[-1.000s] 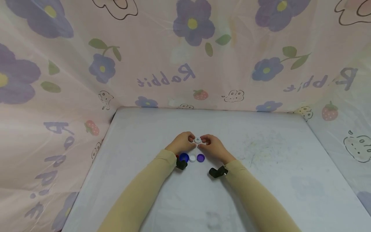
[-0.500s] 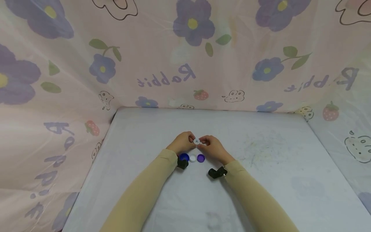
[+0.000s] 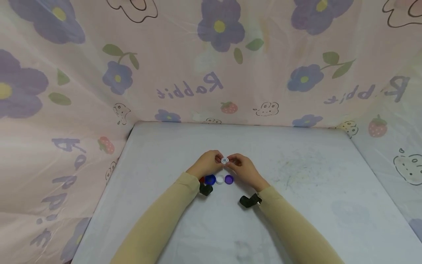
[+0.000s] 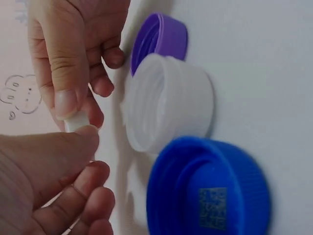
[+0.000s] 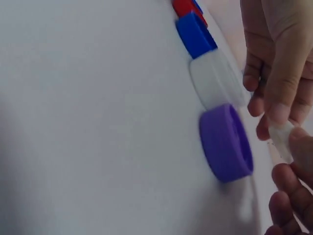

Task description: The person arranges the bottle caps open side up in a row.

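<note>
Between the fingertips of both hands is a small white bottle cap (image 3: 225,160) with a grey square mark on its face. My left hand (image 3: 208,162) pinches its left side. From the right, my right hand (image 3: 244,168) pinches it with thumb and fingers. The wrist views show only a bit of the held cap (image 4: 77,122), since fingers cover most of it. Closer to me on the table lie a blue cap (image 3: 210,179), a larger white cap (image 3: 219,179) and a purple cap (image 3: 229,179) in a row, hollow side up.
A red cap (image 5: 188,11) continues the row past the blue one, partly behind the left wrist in the head view. A sliver of another blue piece (image 5: 197,6) shows beyond it. The table (image 3: 296,220) is white, with patterned cloth (image 3: 184,66) around it.
The held white cap tilts and shifts slightly between the fingertips. My right wrist has dropped a little toward me and to the right. The caps in the row stay put.
</note>
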Available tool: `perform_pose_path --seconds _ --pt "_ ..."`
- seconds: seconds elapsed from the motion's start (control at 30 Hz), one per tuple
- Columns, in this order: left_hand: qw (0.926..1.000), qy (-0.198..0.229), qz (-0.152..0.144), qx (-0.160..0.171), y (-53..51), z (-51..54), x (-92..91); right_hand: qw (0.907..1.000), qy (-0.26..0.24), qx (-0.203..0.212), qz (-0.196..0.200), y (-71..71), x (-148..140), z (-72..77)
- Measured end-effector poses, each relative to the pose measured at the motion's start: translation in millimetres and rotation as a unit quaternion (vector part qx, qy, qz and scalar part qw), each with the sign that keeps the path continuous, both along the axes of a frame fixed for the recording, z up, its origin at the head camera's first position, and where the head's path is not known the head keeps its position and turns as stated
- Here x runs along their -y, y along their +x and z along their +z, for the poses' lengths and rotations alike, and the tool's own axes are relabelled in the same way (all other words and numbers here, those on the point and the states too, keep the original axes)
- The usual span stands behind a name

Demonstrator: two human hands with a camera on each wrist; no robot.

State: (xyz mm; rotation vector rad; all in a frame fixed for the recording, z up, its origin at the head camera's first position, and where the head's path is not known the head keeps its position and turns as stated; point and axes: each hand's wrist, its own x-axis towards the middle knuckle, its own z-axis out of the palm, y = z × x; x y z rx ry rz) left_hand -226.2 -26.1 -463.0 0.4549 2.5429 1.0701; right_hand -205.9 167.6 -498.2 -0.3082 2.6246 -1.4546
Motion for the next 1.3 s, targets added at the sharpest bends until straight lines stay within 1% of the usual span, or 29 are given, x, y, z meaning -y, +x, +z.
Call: perform_pose_path --seconds 0.07,0.2,0.33,0.47,0.63,0.8,1.07,1.3 --pt "0.9999 0.007 -0.005 -0.007 3.1 2.9 -0.4 0.9999 0.003 -0.016 -0.003 3.4 -1 3.7" --pt "0.9996 0.025 -0.01 -0.008 10.1 9.1 -0.8 0.9992 0.011 -0.039 -0.008 10.1 -3 10.9" --pt "0.9994 0.028 -0.016 -0.014 16.0 13.9 -0.9 0.999 0.015 -0.042 -0.007 16.2 -5 15.5" --pt "0.9994 0.026 -0.016 -0.018 19.6 16.3 -1.1 0.9993 0.015 -0.032 -0.007 19.9 -6 16.4" --pt "0.9993 0.032 -0.011 -0.018 22.1 16.4 -1.6 0.9995 0.01 -0.028 -0.009 22.3 -5 18.5" --pt "0.999 0.042 -0.011 -0.015 23.1 15.2 -2.2 0.9994 0.017 -0.027 -0.012 24.1 -6 20.8" --pt "0.9988 0.042 -0.014 -0.02 24.7 15.4 -1.8 0.9995 0.021 -0.022 -0.012 24.7 -7 19.6" --pt "0.9983 0.047 -0.015 -0.031 25.1 14.2 -1.9 0.999 0.028 -0.03 -0.015 26.5 -7 20.6"
